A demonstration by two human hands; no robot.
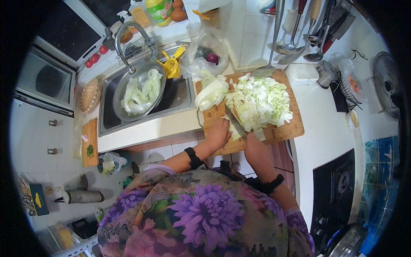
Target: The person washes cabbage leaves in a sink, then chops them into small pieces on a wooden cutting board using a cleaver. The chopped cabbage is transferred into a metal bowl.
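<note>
My right hand (256, 151) grips the handle of a kitchen knife (235, 121), whose blade points away from me over a wooden cutting board (284, 132). Left of the blade, my left hand (219, 135) rests with bent fingers on a small piece of pale cabbage (233, 129). A large heap of chopped cabbage (261, 99) covers the right and far part of the board. On the board's far left lies an uncut cabbage portion (212, 93). Part of the knife handle is hidden inside my fist.
A metal basin (163, 91) with cabbage leaves sits in the sink (189, 106) under the faucet (117, 41). Beyond the board is a plastic bag (221, 41) of vegetables. Ladles (290, 48) hang at the back right. A gas stove (327, 180) is at right, a blue flame under its pan.
</note>
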